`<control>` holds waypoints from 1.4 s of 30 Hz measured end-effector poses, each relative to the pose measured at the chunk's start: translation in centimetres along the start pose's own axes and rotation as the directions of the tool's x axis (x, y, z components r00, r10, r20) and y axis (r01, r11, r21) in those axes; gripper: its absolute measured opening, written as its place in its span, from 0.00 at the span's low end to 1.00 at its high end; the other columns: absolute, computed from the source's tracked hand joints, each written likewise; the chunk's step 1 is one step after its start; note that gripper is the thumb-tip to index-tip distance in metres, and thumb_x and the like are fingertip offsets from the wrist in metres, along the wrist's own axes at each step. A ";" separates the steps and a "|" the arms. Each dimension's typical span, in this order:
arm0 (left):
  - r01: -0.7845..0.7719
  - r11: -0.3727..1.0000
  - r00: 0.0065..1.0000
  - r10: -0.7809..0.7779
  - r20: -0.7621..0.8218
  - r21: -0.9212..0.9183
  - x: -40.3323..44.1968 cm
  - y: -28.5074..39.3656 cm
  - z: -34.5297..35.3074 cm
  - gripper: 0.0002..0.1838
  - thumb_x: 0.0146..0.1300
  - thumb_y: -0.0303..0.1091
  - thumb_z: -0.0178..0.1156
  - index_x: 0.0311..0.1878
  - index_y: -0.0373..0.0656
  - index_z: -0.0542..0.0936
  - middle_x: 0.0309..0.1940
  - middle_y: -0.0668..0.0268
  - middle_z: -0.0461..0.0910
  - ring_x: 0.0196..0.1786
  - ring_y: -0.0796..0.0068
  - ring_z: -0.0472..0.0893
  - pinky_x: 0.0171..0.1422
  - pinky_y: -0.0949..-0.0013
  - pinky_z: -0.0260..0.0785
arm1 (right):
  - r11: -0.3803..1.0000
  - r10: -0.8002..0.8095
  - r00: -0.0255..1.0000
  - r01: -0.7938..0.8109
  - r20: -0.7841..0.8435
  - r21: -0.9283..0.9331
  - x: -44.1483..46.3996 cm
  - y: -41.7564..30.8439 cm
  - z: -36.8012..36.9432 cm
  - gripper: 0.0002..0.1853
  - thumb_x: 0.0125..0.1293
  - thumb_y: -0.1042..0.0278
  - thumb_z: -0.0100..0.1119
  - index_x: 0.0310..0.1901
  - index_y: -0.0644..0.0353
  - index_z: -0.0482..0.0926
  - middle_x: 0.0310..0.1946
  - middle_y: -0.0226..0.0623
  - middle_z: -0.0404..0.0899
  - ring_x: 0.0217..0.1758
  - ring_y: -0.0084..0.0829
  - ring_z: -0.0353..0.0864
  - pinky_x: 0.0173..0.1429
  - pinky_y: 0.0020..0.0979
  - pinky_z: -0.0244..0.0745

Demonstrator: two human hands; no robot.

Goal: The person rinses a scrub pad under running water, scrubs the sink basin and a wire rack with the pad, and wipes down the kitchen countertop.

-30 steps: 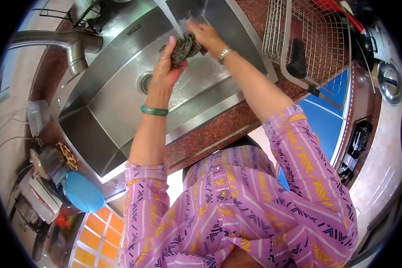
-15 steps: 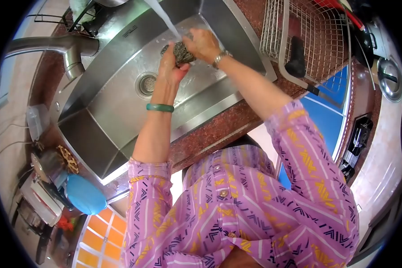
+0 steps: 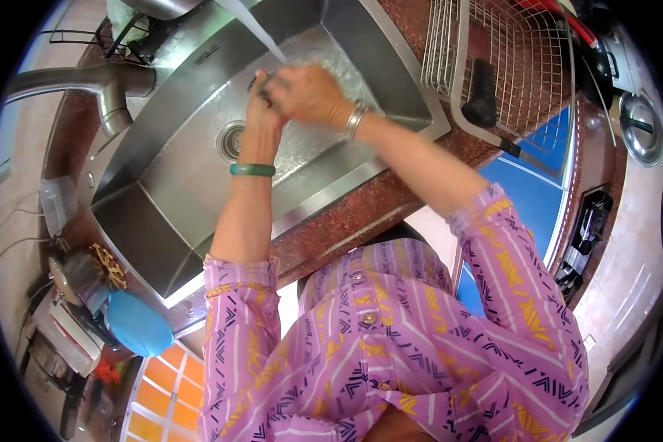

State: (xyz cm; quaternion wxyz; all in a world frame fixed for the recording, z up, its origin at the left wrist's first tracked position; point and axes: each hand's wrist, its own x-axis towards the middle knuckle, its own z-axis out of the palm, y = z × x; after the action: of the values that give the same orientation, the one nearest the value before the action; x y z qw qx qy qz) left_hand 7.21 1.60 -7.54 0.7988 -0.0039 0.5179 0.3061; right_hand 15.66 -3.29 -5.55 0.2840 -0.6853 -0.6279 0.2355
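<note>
My left hand [image 3: 260,107], below a green bangle, is closed around a dark, rough-textured lump [image 3: 267,88] over the sink [image 3: 177,184]. Only a small dark part of the lump shows between my hands, and I cannot make out its kind. My right hand [image 3: 309,92] lies across it from the right, fingers bent over the lump and slightly blurred. A stream of water [image 3: 254,26] falls just beyond my fingers and splashes on the sink floor. The drain [image 3: 232,141] is left of my left wrist.
A wire basket [image 3: 519,66] stands on the red-brown counter [image 3: 339,214] to the right. A metal pot lid [image 3: 641,129] is at the far right. At lower left are a blue container [image 3: 138,324] and a clear plastic tub [image 3: 57,206].
My right hand has moved left over the lump, now covering most of it. My left hand has shifted slightly left. The water still runs.
</note>
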 end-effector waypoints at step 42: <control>0.017 0.984 0.969 0.027 0.244 -0.175 -9.6 4.4 -9.4 0.18 0.72 0.37 0.42 0.56 0.34 0.67 0.57 0.54 0.70 0.59 0.56 0.70 0.62 0.47 0.64 | -0.024 0.348 0.734 -0.615 0.583 0.788 -1.7 -4.5 4.8 0.19 0.60 0.55 0.62 0.45 0.61 0.75 0.37 0.32 0.79 0.41 0.29 0.79 0.47 0.35 0.78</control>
State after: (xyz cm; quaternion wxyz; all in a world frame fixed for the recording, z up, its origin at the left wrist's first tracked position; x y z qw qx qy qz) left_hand -5.39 -2.49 -2.52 0.8525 -0.0354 0.3861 0.3507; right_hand 8.91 -4.26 -6.01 0.4749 -0.4896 -0.0777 0.7271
